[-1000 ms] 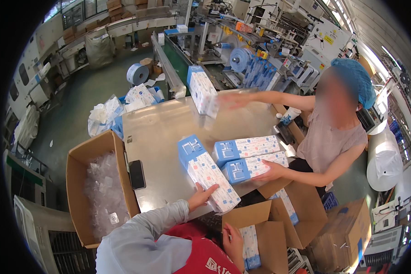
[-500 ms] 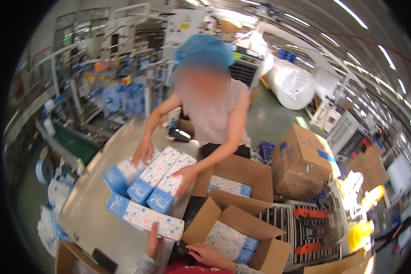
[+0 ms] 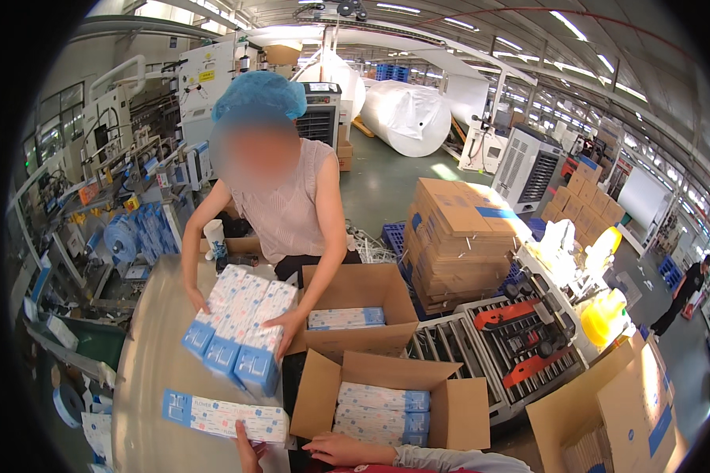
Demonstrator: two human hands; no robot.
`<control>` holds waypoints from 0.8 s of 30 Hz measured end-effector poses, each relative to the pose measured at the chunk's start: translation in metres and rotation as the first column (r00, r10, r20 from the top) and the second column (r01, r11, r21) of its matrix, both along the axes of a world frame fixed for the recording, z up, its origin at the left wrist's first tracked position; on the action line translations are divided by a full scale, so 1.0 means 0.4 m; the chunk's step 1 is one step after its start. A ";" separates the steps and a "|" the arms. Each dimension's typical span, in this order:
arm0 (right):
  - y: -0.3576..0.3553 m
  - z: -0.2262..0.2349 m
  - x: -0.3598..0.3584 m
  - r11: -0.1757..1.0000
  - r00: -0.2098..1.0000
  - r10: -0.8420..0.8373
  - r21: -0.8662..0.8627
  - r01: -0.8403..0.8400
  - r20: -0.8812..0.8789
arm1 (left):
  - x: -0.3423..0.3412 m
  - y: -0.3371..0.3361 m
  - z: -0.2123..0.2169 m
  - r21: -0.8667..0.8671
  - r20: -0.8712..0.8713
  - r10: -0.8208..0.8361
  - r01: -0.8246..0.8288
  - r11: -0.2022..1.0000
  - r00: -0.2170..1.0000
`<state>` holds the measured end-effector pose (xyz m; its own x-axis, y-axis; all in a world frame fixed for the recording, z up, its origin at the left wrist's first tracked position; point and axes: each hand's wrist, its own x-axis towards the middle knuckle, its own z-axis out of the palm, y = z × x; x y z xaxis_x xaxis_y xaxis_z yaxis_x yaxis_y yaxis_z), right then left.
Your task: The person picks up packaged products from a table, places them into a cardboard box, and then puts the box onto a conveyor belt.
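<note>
The left hand (image 3: 249,452) touches the near side of a single pack (image 3: 213,415) on the table (image 3: 146,355), though whether it grips is hidden; the right hand (image 3: 341,449) lies loose, apart, near the open box (image 3: 467,418). This looks like steadying; the next move seems to call for a firmer hold, clear of the co-worker's hands (image 3: 289,323) around three packs (image 3: 241,309).

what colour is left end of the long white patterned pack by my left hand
Left end: blue with white marks, head view.
</note>
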<state>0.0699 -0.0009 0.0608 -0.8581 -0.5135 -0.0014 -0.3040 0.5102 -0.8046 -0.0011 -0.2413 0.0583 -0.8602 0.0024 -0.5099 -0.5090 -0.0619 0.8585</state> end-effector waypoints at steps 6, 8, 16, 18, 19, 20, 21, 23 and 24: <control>-0.006 -0.043 0.009 0.979 0.961 -0.204 -0.050 0.198 -0.189 | -0.018 -0.001 -0.013 -0.037 0.038 -0.012 0.013 0.999 0.999; 0.002 -0.043 0.015 0.965 0.968 -0.245 0.084 0.250 -0.059 | -0.010 -0.005 0.001 -0.039 0.041 -0.035 0.037 0.999 0.999; 0.038 -0.098 0.022 0.969 0.984 -0.151 0.211 0.127 0.100 | -0.032 -0.036 -0.065 -0.101 0.090 -0.078 0.087 0.991 0.993; 0.045 -0.107 0.024 0.975 0.981 -0.169 0.164 0.152 0.092 | -0.041 -0.027 -0.082 -0.112 0.102 -0.055 0.067 0.991 0.993; 0.057 -0.111 0.031 0.974 0.978 -0.174 0.166 0.154 0.112 | -0.039 -0.018 -0.089 -0.117 0.107 -0.041 0.053 0.992 0.993; 0.067 -0.101 0.029 0.974 0.976 -0.174 0.166 0.151 0.130 | -0.037 -0.003 -0.078 -0.128 0.103 -0.034 0.047 0.991 0.994; 0.076 -0.095 0.028 0.975 0.974 -0.170 0.167 0.145 0.147 | -0.034 0.020 -0.060 -0.137 0.099 -0.023 0.037 0.990 0.995; 0.072 -0.102 0.023 0.984 0.977 -0.147 0.121 0.130 0.152 | -0.030 0.022 -0.055 -0.126 0.091 -0.021 0.032 0.991 0.996; 0.065 -0.103 0.014 0.989 0.980 -0.124 0.101 0.109 0.153 | -0.035 0.000 -0.064 -0.107 0.087 -0.025 0.034 0.994 0.996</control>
<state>0.0756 0.0251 0.0197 -0.8973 -0.4012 -0.1842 -0.1106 0.6083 -0.7859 -0.0149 -0.2414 0.0326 -0.8140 -0.0320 -0.5800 -0.5809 0.0452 0.8128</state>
